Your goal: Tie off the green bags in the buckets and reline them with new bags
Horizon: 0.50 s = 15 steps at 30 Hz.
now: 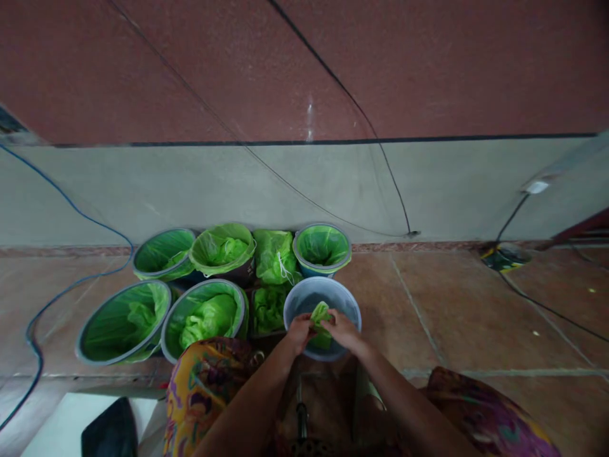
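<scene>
Over the middle of the grey basin [333, 291] is a light-green crumpled piece [320, 311]; the left hand [301, 331] and right hand [343, 329] have fingers clamped on its opposite sides; beyond the far rim stands a green-lined bucket [327, 237].
</scene>
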Motion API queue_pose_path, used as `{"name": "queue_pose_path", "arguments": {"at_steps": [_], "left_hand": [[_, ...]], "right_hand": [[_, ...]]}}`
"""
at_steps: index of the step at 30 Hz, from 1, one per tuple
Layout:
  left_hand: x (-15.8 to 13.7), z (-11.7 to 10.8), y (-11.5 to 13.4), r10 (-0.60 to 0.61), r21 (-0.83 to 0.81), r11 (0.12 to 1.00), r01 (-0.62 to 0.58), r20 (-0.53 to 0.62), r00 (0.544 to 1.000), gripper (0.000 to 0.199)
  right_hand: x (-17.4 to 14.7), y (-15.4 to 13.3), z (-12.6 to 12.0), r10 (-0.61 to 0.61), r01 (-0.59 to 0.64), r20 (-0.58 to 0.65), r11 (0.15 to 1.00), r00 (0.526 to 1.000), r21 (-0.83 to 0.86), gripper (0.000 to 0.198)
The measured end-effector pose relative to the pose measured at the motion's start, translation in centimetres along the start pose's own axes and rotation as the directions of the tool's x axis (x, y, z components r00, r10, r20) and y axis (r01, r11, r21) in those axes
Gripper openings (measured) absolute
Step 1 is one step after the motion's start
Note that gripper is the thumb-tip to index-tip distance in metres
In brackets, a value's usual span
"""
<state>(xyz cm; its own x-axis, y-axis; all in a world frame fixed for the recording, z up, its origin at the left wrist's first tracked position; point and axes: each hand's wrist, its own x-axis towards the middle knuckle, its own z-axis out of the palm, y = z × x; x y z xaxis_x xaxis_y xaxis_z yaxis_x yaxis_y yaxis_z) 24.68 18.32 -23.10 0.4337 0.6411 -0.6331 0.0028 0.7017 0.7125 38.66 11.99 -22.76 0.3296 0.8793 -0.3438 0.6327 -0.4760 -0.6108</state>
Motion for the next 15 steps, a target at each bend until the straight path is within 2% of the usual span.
{"name": "queue_pose_path", "arguments": {"at_steps": [2, 6, 8, 11, 14, 15], "left_hand": [[0.7, 0.1, -0.8, 0.001, 0.0, 1.0, -0.001, -0.021, 1.0, 0.018], [1.9, 0.1, -1.3, 0.062, 0.027, 0.998, -0.059, -0.148, 0.987, 0.018], [2.5, 0.1, -1.3, 0.079, 0.016, 0.997, -0.077, -0.2, 0.977, 0.018], [3.1, 0.1, -1.0, 0.105, 0.002, 0.994, -0.109, -0.285, 0.953, 0.019], [3.4, 0.0, -0.6, 0.14, 0.021, 0.99, -0.142, -0.348, 0.927, 0.018], [3.5, -0.1, -0.5, 0.154, 0.035, 0.988, -0.152, -0.358, 0.921, 0.018]], "right_hand": [[0.1, -0.1, 1.4, 0.017, -0.018, 0.029, 1.0, 0.999, 0.009, 0.044], [0.2, 0.1, 2.3, 0.052, -0.051, 0.043, 0.999, 0.998, -0.018, 0.028], [0.1, 0.2, 1.7, 0.075, -0.075, -0.01, 0.996, 0.997, 0.056, 0.028], [-0.4, 0.4, -0.2, 0.178, -0.159, -0.124, 0.976, 0.976, 0.15, 0.036], [-1.8, 1.6, -2.1, 0.304, -0.279, -0.216, 0.95, 0.928, 0.138, 0.041], [-2.5, 2.3, -2.6, 0.301, -0.281, -0.211, 0.952, 0.93, 0.12, 0.041]]}}
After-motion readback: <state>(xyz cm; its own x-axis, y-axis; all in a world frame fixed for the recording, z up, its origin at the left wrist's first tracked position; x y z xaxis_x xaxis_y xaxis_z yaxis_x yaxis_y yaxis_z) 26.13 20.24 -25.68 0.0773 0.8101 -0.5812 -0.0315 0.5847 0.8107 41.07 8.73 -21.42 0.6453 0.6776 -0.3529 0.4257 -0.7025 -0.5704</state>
